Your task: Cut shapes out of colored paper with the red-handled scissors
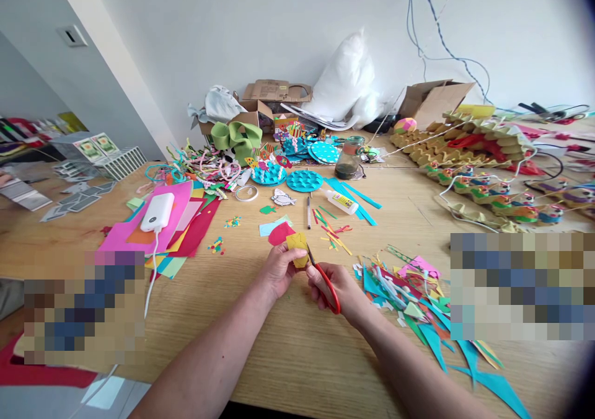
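Observation:
In my left hand (pixel 280 269) is a small piece of yellow paper (pixel 297 248) with an outline drawn on it, pinched between thumb and fingers. My right hand (pixel 329 284) grips red-handled scissors (pixel 331 292), whose blades meet the right edge of the yellow paper. Just behind the paper lie a red paper piece (pixel 277 233) and a light blue piece (pixel 268 226). A pen (pixel 308 213) rests farther back, near a white paper fish (pixel 282 197) and a green paper cutout (pixel 268 209). Thin coloured strips (pixel 332 230) are scattered right of the pen.
Paper scraps (pixel 409 289) pile up at right. A glue bottle (pixel 341 201), blue discs (pixel 304 181) and a glass jar (pixel 349 158) stand farther back. A white power bank (pixel 158 212) sits on coloured sheets (pixel 125 220) at left, its cable trailing forward. Egg cartons (pixel 465 140) fill the right rear.

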Demonstrator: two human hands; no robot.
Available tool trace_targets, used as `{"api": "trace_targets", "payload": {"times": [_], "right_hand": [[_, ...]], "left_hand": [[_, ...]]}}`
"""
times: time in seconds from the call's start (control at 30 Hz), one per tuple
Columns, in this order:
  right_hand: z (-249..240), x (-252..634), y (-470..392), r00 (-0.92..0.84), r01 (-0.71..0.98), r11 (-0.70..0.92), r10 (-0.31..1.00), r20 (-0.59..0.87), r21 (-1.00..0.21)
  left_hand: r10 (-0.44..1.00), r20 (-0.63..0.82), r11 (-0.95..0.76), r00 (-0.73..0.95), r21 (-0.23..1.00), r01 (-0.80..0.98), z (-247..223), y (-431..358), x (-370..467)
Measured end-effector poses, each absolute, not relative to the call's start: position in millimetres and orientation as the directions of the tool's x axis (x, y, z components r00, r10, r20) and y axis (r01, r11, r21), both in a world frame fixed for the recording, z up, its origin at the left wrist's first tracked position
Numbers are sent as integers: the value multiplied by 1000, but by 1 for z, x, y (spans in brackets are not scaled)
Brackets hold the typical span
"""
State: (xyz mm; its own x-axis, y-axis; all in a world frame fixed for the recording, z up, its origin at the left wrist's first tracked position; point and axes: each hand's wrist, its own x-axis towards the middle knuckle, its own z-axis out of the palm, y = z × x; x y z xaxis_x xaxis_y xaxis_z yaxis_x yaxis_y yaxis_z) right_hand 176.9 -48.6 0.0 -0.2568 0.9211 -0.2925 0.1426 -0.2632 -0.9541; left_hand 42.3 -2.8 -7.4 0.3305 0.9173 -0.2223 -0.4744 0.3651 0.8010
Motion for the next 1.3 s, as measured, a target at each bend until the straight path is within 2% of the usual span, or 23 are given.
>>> {"api": "trace_targets", "payload": {"times": [1.3], "right_hand": [[-6,177,-47,-245,107,-275,924,-293,-955]], "left_hand": [[920,-233,365,315,802,-472,-6,-4,46]]}}
